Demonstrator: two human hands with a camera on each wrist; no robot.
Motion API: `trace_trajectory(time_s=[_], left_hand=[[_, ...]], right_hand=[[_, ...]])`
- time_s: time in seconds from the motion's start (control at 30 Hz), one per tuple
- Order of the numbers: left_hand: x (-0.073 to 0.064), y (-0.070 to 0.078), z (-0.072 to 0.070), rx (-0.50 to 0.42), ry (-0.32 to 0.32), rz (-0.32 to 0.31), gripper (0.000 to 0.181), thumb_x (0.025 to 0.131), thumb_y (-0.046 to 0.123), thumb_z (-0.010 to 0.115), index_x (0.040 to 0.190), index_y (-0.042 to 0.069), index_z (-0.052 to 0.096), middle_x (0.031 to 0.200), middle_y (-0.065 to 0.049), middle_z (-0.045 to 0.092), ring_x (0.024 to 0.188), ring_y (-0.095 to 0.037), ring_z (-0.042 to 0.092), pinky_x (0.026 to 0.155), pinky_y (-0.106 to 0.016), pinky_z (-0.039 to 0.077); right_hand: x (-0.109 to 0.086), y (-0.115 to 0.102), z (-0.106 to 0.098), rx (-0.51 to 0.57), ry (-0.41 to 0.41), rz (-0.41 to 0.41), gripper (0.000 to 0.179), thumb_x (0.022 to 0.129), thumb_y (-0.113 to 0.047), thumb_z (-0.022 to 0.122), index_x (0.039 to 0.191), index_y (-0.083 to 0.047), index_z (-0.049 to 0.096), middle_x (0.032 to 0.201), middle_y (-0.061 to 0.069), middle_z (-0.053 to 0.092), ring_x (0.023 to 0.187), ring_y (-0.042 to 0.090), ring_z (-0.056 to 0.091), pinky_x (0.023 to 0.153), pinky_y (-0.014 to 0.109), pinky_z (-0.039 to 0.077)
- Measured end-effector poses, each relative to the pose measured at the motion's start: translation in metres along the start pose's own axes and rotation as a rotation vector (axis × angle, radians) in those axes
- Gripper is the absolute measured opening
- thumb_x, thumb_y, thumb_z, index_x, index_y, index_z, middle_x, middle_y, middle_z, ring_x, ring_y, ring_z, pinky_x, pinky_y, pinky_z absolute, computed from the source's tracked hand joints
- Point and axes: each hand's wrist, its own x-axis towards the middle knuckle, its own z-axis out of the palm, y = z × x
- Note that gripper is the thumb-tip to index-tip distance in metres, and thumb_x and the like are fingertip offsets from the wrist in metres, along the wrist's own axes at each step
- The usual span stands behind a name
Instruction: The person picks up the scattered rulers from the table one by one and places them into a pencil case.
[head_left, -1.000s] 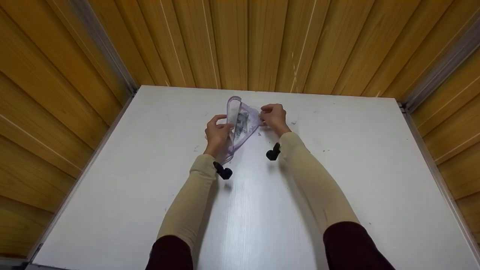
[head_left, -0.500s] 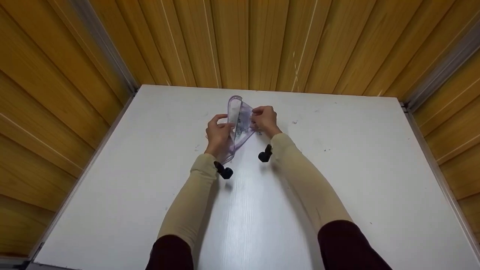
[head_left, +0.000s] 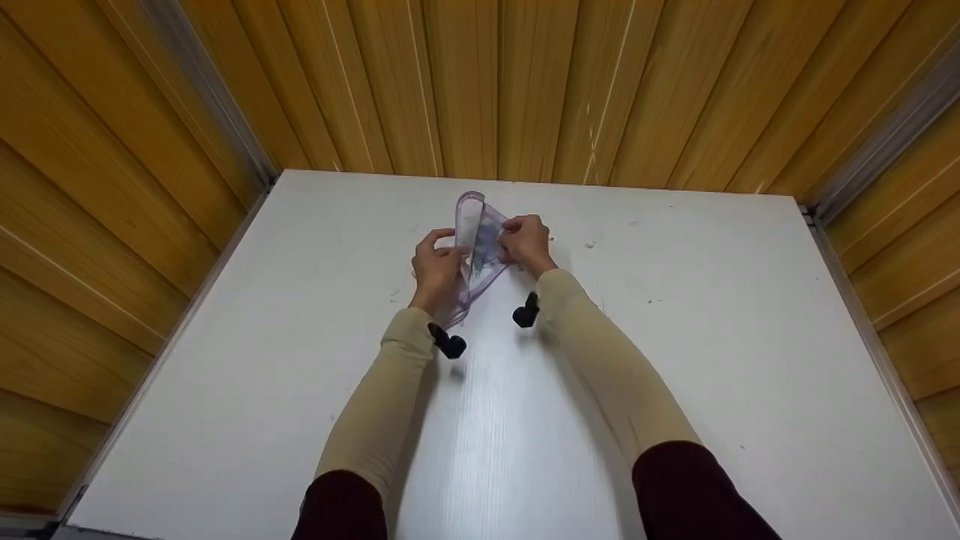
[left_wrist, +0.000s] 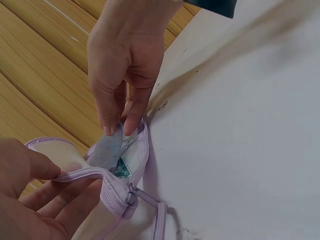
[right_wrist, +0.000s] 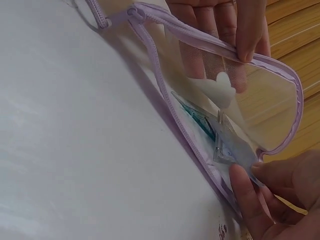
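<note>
A lilac-edged mesh zipper pouch [left_wrist: 116, 192] stands unzipped on the table, its mouth spread. My left hand [head_left: 435, 266] pinches one edge of the mouth between thumb and fingers. At the opposite side, my right hand [head_left: 526, 241] pinches a flat, translucent bluish piece [left_wrist: 106, 151], which reaches into the mouth. Inside the pouch lie a teal-printed clear packet [right_wrist: 197, 117] and other clear plastic, partly covered. A white rounded patch [right_wrist: 221, 90] shows against the mesh. The zipper slider [left_wrist: 131, 194] sits at the near end of the opening.
The white tabletop [head_left: 712, 337] bears small dark marks. Yellow wood-look panels [head_left: 525, 90] rise behind it and at both sides. Each wrist carries a small black camera, such as the right wrist's camera [head_left: 525, 313].
The right hand has moved left with the bluish piece, from beside the pouch into its mouth, and then slightly further. The left hand and the pouch have stayed nearly still.
</note>
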Motion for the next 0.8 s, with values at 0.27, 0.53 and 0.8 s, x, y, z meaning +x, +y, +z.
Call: trace_trajectory(time_s=[0.27,0.53,0.8], left_hand=[[-0.0004,0.0012,0.0,-0.036,-0.002,-0.021,0.039,0.096,0.007,0.068,0.136,0.007,0.062,0.102,-0.011,0.077,0.081,-0.023,0.074,0.06,-0.026,0.051],[-0.0005,0.0017,0.001,-0.038,0.002,-0.019,0.039,0.096,0.006,0.068,0.134,0.006,0.063,0.101,-0.011,0.077,0.084,-0.024,0.074,0.06,-0.027,0.051],[0.0,0.0029,0.0002,-0.042,0.012,-0.015,0.037,0.096,0.005,0.067,0.133,0.006,0.064,0.098,-0.012,0.078,0.081,-0.025,0.074,0.057,-0.026,0.05]], right_hand=[[-0.001,0.0018,0.002,-0.057,0.0,-0.024,0.033,0.092,-0.004,0.073,0.124,0.0,0.069,0.107,0.011,0.069,0.072,0.015,0.068,0.061,0.023,0.054],[-0.0019,0.002,0.0007,-0.059,-0.005,-0.026,0.034,0.092,-0.004,0.073,0.125,0.0,0.068,0.109,0.012,0.069,0.07,0.016,0.069,0.06,0.025,0.056],[-0.0053,-0.0013,-0.0053,-0.116,0.02,-0.06,0.036,0.092,-0.01,0.076,0.125,-0.001,0.069,0.109,0.012,0.074,0.077,0.018,0.072,0.09,0.041,0.056]])
